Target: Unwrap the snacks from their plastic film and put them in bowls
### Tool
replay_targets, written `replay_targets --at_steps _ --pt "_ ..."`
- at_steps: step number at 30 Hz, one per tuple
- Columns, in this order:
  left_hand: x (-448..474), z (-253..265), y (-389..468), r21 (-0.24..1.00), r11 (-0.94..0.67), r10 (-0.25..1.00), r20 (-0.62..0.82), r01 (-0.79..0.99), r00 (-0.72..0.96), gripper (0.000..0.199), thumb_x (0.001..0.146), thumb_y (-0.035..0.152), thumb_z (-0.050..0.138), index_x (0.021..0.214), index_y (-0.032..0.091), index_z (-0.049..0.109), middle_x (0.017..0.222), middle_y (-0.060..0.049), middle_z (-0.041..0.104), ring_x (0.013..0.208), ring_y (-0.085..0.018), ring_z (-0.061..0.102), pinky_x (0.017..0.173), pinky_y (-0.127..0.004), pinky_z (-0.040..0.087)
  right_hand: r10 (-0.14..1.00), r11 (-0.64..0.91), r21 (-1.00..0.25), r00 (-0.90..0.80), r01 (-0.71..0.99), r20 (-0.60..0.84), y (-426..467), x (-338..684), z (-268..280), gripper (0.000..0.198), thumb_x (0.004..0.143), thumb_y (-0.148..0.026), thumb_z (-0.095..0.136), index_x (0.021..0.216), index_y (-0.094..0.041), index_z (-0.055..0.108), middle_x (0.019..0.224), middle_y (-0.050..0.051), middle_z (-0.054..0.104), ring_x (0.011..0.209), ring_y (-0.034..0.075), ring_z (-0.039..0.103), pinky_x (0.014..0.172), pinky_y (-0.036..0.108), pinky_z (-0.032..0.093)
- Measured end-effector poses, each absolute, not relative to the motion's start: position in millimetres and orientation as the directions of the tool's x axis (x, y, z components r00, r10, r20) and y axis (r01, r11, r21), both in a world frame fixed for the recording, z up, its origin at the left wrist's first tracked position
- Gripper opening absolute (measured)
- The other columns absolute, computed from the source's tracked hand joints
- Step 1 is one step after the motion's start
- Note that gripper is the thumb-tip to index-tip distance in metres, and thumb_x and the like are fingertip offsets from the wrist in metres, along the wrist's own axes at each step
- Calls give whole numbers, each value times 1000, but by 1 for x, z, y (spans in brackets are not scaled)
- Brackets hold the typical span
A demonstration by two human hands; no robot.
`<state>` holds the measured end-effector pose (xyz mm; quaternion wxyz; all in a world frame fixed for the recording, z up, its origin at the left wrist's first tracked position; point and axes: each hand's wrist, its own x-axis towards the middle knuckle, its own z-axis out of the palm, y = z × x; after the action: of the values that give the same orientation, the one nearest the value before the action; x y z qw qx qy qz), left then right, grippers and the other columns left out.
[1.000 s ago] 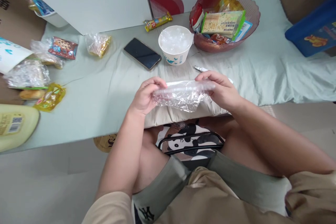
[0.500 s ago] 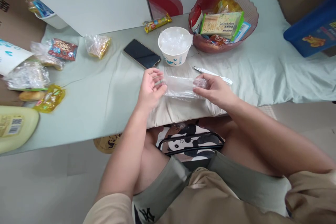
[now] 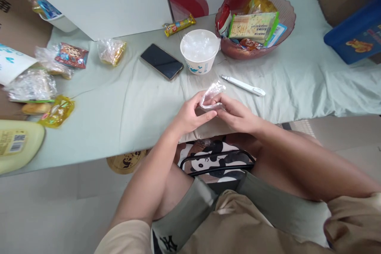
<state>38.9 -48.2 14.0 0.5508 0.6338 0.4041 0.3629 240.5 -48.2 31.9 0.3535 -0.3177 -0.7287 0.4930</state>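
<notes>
Near the front edge of the cloth-covered table, a clear plastic bag (image 3: 214, 91) is bunched between my two hands. My left hand (image 3: 193, 114) is closed on its left part, thumb pointing right. My right hand (image 3: 235, 113) pinches the other side, its fingertips close to the left thumb. Part of the bag is hidden by the fingers. Just beyond stands a white paper bowl (image 3: 199, 63) with clear plastic film in it. To the right lies a white pen-shaped tool (image 3: 244, 85), perhaps a utility knife. A black phone (image 3: 162, 61) rests left of the bowl.
A pink glass bowl (image 3: 290, 24) of packaged snacks sits at the back right, beside a blue container (image 3: 354, 41). White boxes (image 3: 113, 0) stand behind. Wrapped snacks (image 3: 71, 55) and a yellow bottle (image 3: 19, 147) are at the left. A yellow snack stick (image 3: 180, 25) lies behind the phone.
My hands have come together and slightly nearer to me. The bag, stretched flat between them before, is now folded and bunched. The tool at the right is more fully visible.
</notes>
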Motion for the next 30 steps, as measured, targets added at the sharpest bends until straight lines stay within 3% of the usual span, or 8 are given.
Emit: replay_targets --at_steps 5,10,13,15,20,23,25,30 --pt "41 18 -46 989 -53 921 -7 141 390 39 93 56 64 100 18 72 93 -5 70 85 -19 64 76 -31 50 948 219 -945 -283 242 147 -47 241 25 22 93 -38 66 107 -25 56 89 2 64 77 17 61 69 33 50" --pt "42 22 -42 995 -81 925 56 51 377 31 91 49 66 87 18 71 91 -5 67 83 -17 63 71 -29 49 963 253 -931 -164 265 215 -41 242 21 51 78 -44 83 118 -26 56 114 7 64 96 22 63 78 37 53" --pt "44 21 -39 1000 5 935 -12 20 355 27 89 46 68 88 19 68 76 -1 62 68 -13 57 61 -27 46 952 179 -965 -283 192 120 -40 244 21 39 83 -53 78 103 -25 59 90 2 65 76 18 61 69 34 53" --pt "45 19 -35 1000 6 952 -1 -15 306 26 85 42 73 98 20 67 86 -2 68 76 -15 62 66 -26 50 960 161 -964 -259 210 104 -39 246 24 35 85 -53 77 91 -24 58 77 -1 60 64 15 56 60 31 48" --pt "43 19 -23 999 -32 990 35 -30 139 23 90 38 64 104 21 63 104 -6 72 95 -17 70 79 -28 56 938 332 -835 -62 440 341 -19 256 57 27 79 -42 78 78 -24 57 72 -2 57 64 15 51 60 31 42" --pt "35 19 -16 980 -123 992 115 156 57 18 93 35 60 102 20 64 105 -8 74 97 -20 71 84 -33 57 870 407 -681 -33 609 491 15 252 93 23 72 -26 74 76 -25 51 71 -1 53 61 14 44 57 31 37" --pt "28 17 -11 898 -225 972 233 379 25 17 92 27 61 106 19 66 116 -11 74 113 -24 69 100 -39 55 838 445 -544 -117 712 532 43 240 111 24 68 -14 69 75 -25 49 76 0 54 64 14 45 59 32 39" --pt "18 12 -3 591 -114 980 198 798 -6 44 89 22 64 133 21 62 154 -14 58 153 -37 41 122 -60 35 842 521 -263 -439 812 314 89 203 108 22 72 -10 60 89 -24 63 99 8 70 90 23 62 81 40 52"
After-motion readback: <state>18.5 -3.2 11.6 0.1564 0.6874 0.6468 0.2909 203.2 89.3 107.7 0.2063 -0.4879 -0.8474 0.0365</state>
